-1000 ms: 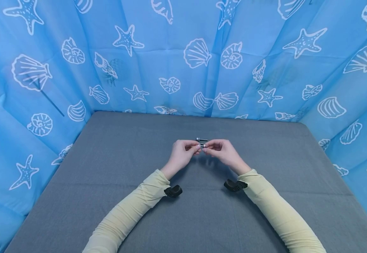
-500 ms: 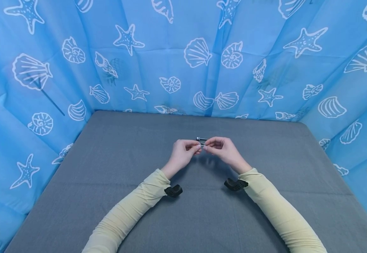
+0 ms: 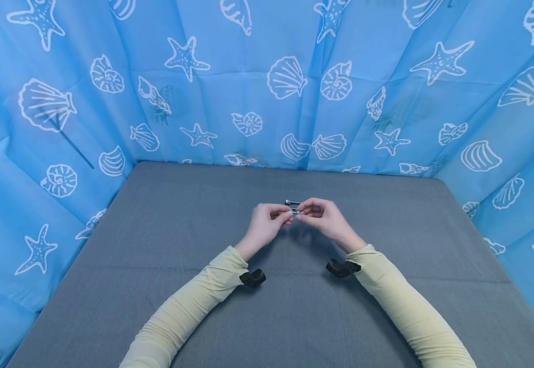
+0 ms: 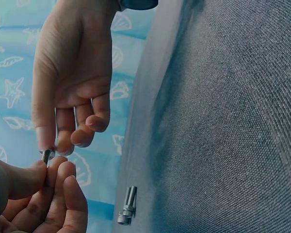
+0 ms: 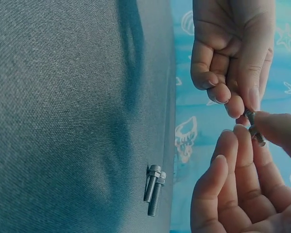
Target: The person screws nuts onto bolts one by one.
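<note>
A small metal bolt (image 5: 250, 118) is held up over the grey table, between both hands. Thumb and fingertips of my left hand (image 3: 265, 223) pinch it at the head end. Around its threaded part sits a nut (image 5: 253, 131), which the thumb and fingers of my right hand (image 3: 326, 220) pinch, with the threaded tip poking out past it. In the left wrist view the fingertips hide most of the bolt (image 4: 46, 156). Just beyond the hands, two more bolts (image 5: 156, 191) with nuts on them lie side by side on the table.
The grey cloth-covered table (image 3: 267, 317) reaches back to a blue curtain (image 3: 267, 76) printed with shells and starfish. A black wrist mount (image 3: 252, 278) sits at the left cuff, another black mount (image 3: 342, 269) at the right one.
The right hand has shifted slightly away from me, and its fingers have moved at the nut. My left hand keeps its place and its pinch. The bolts on the table stay put.
</note>
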### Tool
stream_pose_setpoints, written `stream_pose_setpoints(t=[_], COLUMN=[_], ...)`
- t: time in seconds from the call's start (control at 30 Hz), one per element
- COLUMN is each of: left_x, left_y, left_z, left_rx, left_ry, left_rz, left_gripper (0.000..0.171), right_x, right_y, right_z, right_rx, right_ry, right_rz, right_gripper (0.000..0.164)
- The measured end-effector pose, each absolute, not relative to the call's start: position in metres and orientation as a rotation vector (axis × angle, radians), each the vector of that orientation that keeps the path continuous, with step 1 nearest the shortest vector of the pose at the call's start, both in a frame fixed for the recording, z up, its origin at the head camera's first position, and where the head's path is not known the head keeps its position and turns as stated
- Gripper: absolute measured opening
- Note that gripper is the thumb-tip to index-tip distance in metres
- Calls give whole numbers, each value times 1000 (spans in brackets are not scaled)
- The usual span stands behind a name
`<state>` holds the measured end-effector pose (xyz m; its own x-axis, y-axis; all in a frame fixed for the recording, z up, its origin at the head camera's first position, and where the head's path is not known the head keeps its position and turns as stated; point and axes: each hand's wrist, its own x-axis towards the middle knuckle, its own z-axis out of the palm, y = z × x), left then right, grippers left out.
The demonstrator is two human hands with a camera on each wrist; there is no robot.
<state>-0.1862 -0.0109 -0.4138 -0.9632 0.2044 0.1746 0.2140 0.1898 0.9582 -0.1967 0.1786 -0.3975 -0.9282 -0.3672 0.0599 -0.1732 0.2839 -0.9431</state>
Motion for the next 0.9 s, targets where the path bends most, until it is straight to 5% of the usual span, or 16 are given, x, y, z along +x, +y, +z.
stream_pose_setpoints(t=[0.9], left_x=[-189], left_y=[-17], left_z=[-412], left_rx=[-474], left_ry=[-2377], left_rz=[-1996], left_gripper=[14], right_x=[-197], right_y=[177], right_z=[-402], right_rx=[-443], right_ry=[2391], right_rz=[-1697], right_gripper=[26])
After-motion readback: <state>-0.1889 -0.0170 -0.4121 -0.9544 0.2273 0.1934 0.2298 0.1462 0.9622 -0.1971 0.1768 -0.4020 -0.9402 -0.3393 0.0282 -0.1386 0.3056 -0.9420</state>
